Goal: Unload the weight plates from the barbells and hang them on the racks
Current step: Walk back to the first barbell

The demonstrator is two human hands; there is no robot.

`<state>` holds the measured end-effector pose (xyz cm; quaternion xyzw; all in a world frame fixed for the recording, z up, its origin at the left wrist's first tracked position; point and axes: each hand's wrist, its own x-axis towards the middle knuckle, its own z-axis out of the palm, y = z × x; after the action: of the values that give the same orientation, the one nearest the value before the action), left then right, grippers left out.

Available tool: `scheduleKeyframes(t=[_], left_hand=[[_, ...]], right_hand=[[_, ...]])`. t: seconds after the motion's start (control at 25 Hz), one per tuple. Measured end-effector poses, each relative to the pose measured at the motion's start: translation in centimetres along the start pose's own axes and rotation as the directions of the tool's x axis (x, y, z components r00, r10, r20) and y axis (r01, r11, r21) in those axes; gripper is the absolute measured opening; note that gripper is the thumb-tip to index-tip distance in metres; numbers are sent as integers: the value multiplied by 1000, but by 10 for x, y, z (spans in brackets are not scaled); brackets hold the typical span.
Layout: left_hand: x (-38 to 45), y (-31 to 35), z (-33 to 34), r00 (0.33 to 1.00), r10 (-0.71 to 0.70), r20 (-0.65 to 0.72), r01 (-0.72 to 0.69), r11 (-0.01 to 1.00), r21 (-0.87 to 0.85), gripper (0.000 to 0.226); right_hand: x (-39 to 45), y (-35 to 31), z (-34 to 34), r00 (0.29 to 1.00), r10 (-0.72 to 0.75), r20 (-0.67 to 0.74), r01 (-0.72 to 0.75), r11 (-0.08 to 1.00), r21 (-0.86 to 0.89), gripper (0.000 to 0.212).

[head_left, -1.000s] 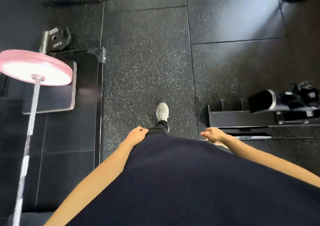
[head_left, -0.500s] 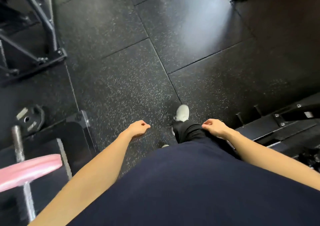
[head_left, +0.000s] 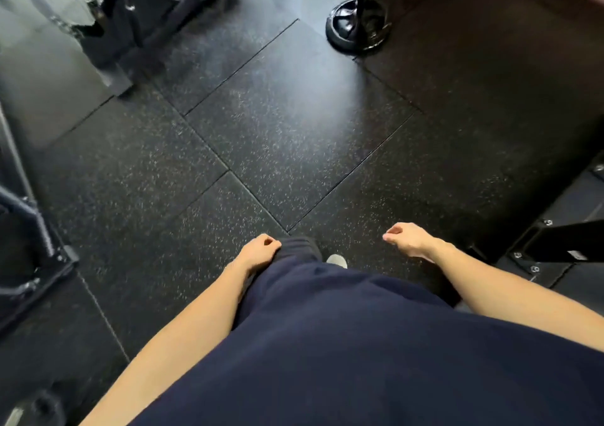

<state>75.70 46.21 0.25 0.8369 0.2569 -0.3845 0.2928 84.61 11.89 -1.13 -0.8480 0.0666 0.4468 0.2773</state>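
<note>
Gone from the left edge is the pink plate on its bar, seen half a second ago, and the view has swung so that a black round plate (head_left: 358, 30) with a dark upright post through it now lies flat on the floor at top centre, well apart from both hands. Largest in view is the floor (head_left: 294, 125), square black rubber tiles flecked with pale specks, matte with a soft glare in the middle and thin seams running slantwise. Next comes the person's dark navy top (head_left: 343, 353), a smooth cloth filling the bottom and hiding most of the legs. Black metal rack frames (head_left: 140, 10) of angular tubing stand at top left, blurred and cut off by the edge; another black steel base (head_left: 562, 246) with bolt heads sits at right, also cropped. A small dark plate (head_left: 39, 409) in the bottom left corner is smeared and hard to make out. A grey shoe tip (head_left: 336, 260) peeks out below the hem. The left hand (head_left: 258, 252) hangs beside the thigh, fingers loosely curled, holding nothing. The right hand (head_left: 408, 239) hangs apart from the body, fingers loosely curled, also holding nothing.
</note>
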Motion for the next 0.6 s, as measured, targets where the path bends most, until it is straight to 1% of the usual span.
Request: scheduleKeyframes(t=[0.04, 0.12, 0.2, 0.28, 0.4, 0.48, 0.6], left_hand=[[19, 22, -20, 1000, 17, 12, -18, 1000, 16, 33], [57, 61, -51, 997, 34, 71, -42, 993, 108, 35], [98, 96, -76, 990, 42, 138, -70, 977, 203, 36], [142, 136, -102, 981, 52, 185, -100, 961, 258, 40], [217, 211, -159, 959, 100, 264, -191, 919, 345, 43], [262, 270, -203, 955, 129, 266, -224, 905, 362, 37], [314, 353, -259, 954, 182, 240, -268, 874, 405, 31]], right_hand=[[12, -8, -18, 1000, 18, -14, -17, 999, 40, 33], [36, -21, -47, 998, 63, -16, -61, 991, 119, 32], [62, -31, -72, 994, 113, 6, -113, 982, 152, 30], [93, -41, -100, 988, 152, 19, -153, 970, 189, 28], [145, -66, -159, 974, 226, 0, -220, 947, 234, 26], [176, -85, -208, 966, 255, -46, -235, 936, 264, 23], [214, -111, -279, 955, 266, -134, -206, 915, 346, 19]])
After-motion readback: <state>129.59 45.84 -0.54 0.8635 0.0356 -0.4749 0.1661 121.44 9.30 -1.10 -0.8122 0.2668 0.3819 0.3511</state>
